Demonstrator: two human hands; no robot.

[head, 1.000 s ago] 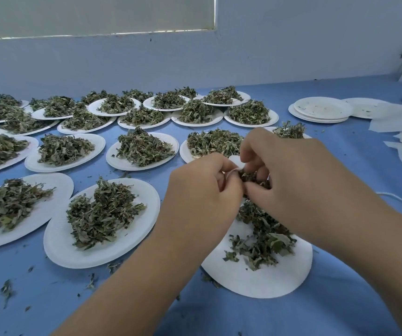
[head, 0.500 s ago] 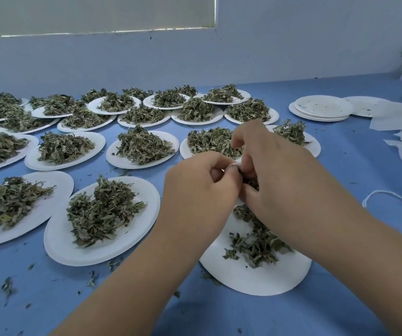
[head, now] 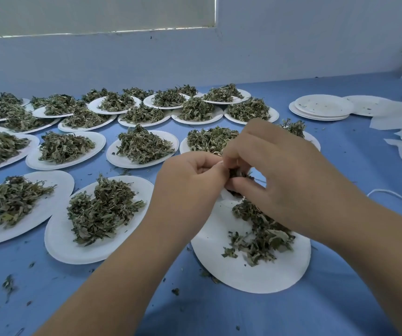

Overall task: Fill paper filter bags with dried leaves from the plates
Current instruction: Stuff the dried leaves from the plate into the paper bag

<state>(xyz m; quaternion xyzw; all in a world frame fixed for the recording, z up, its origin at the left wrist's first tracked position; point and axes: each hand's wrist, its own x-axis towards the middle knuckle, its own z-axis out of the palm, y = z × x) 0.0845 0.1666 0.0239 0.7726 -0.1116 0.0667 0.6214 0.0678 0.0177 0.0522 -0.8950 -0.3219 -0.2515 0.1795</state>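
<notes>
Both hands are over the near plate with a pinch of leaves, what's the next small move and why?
Probably push the leaves pinched by the right hand down into the bag the left hand grips: they seem to sit at its mouth, and the plate below has more to scoop.

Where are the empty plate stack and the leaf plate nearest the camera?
empty plate stack (head: pixel 323 105): head view, top plate's middle.
nearest leaf plate (head: pixel 251 275): head view, bare near part.
</notes>
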